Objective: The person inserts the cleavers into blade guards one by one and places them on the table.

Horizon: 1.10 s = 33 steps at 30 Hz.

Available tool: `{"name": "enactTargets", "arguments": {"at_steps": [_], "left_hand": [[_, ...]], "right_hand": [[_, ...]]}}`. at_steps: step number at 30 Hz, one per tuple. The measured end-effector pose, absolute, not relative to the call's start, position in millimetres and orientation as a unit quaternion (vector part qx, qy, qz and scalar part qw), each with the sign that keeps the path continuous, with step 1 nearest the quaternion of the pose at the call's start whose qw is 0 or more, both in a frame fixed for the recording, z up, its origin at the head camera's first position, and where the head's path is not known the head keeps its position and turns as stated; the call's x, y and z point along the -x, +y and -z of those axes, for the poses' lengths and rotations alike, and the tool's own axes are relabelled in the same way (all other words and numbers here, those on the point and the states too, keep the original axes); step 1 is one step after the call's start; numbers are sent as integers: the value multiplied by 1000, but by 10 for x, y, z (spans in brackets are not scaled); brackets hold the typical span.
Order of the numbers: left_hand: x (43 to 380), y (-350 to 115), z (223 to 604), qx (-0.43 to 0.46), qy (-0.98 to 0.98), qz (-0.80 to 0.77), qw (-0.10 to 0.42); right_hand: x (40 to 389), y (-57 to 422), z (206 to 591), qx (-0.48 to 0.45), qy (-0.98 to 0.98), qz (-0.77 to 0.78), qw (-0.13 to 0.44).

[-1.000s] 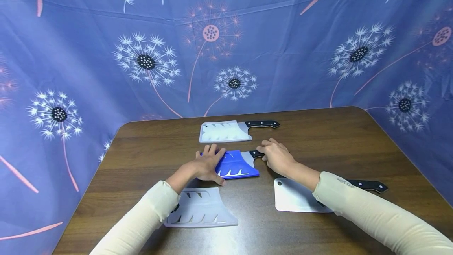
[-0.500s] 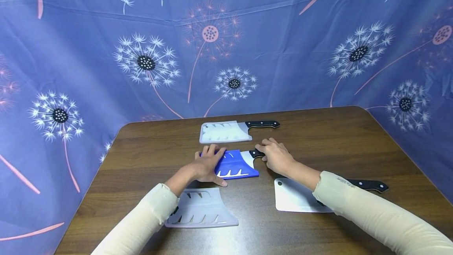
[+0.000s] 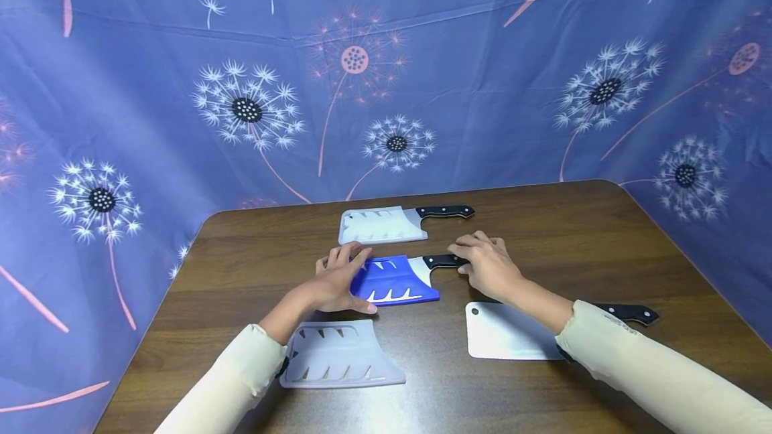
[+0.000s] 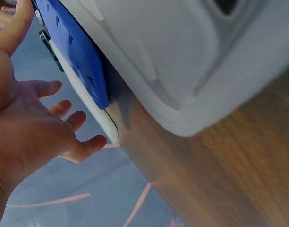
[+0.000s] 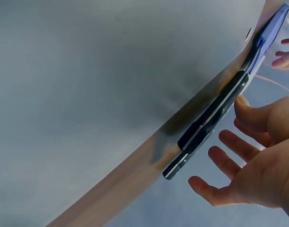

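Note:
A cleaver with a black riveted handle (image 3: pixel 439 260) lies mid-table, its blade inside a blue blade guard (image 3: pixel 395 283). My left hand (image 3: pixel 334 284) is spread at the guard's left end; in the left wrist view its fingers (image 4: pixel 73 120) are loosely bent and hold nothing. Over the handle's right end is my right hand (image 3: pixel 491 268). The right wrist view shows its fingers (image 5: pixel 239 146) relaxed, the thumb close to the black handle (image 5: pixel 220 106); whether it touches cannot be told. A whitish blade guard (image 3: pixel 346 360) without a knife lies below my left wrist.
Behind the blue guard lies another cleaver in a white guard (image 3: pixel 382 225), its black handle pointing right. A bare cleaver (image 3: pixel 503 333) lies under my right forearm, partly hidden by it. The wooden table (image 3: pixel 434 394) ends at a blue dandelion-print cloth (image 3: pixel 482 86).
My left hand has shifted left, off part of the blue guard. My right hand has moved right along the handle, showing more of it. The cleavers and guards have stayed in place.

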State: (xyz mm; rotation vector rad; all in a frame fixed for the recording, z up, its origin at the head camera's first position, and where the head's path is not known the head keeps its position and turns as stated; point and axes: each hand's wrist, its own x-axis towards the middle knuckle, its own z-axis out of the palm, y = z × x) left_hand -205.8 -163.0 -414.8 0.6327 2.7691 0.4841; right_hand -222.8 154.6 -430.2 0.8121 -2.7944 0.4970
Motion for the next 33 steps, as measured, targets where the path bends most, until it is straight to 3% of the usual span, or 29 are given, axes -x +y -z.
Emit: {"name": "enactTargets", "arguments": {"at_steps": [8, 33], "left_hand": [[1963, -1742, 4127, -226, 951, -181, 110], [1512, -1986, 3995, -235, 952, -179, 83]], "right_hand": [[2133, 1748, 4251, -255, -943, -180, 111], [1775, 2534, 4047, -149, -969, -196, 27]]}}
